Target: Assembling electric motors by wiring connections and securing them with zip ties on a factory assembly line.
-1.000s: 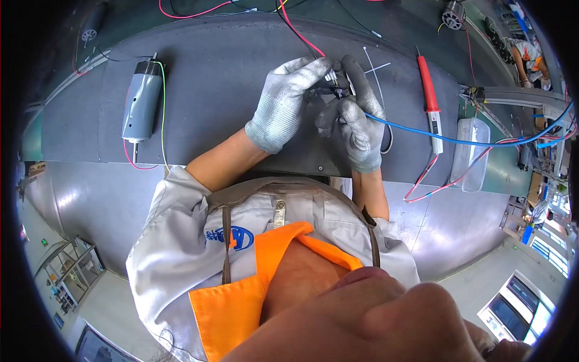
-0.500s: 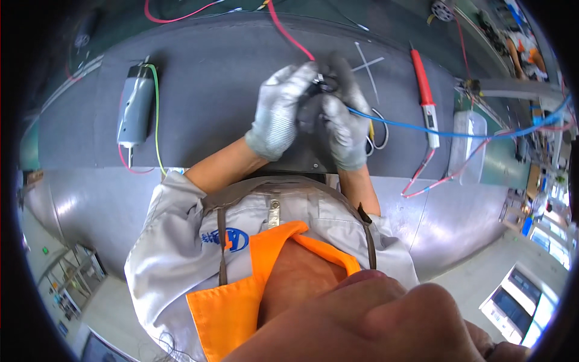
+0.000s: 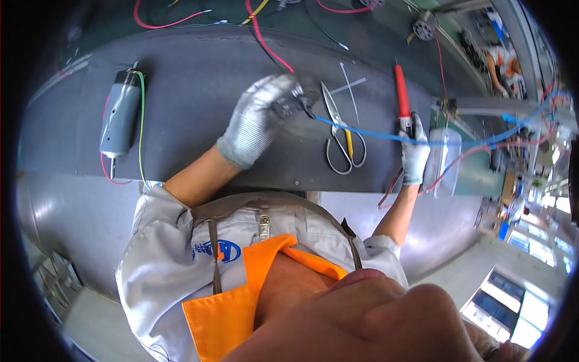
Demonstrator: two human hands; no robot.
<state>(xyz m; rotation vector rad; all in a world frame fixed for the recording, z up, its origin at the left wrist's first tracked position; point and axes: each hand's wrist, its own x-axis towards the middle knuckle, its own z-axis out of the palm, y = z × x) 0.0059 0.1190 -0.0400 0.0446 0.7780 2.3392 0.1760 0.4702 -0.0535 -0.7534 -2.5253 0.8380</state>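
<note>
My left hand [image 3: 250, 123], in a grey-white glove, is closed on a small black part with bare metal [image 3: 293, 102], blurred so its kind does not show. A red wire [image 3: 260, 39] runs down to that part from the far side, and a blue wire [image 3: 362, 131] leads off from it to the right. My right hand [image 3: 415, 154], gloved too, wraps the lower handle of a red test probe [image 3: 401, 90] with a thin metal tip pointing away from me. Between the hands lie scissors [image 3: 333, 107] with a yellow piece between their handles.
White cable ties [image 3: 350, 86] lie crossed beyond the scissors. A grey cylindrical motor [image 3: 120, 114] with a green wire rests at the left. Beside my right hand stands a clear plastic box [image 3: 445, 163]. Reels [image 3: 424, 27] and loose wires are at the back; a co-worker sits far right.
My right hand has left the black part and moved right onto the test probe. The scissors are now uncovered. My left hand keeps the black part.
</note>
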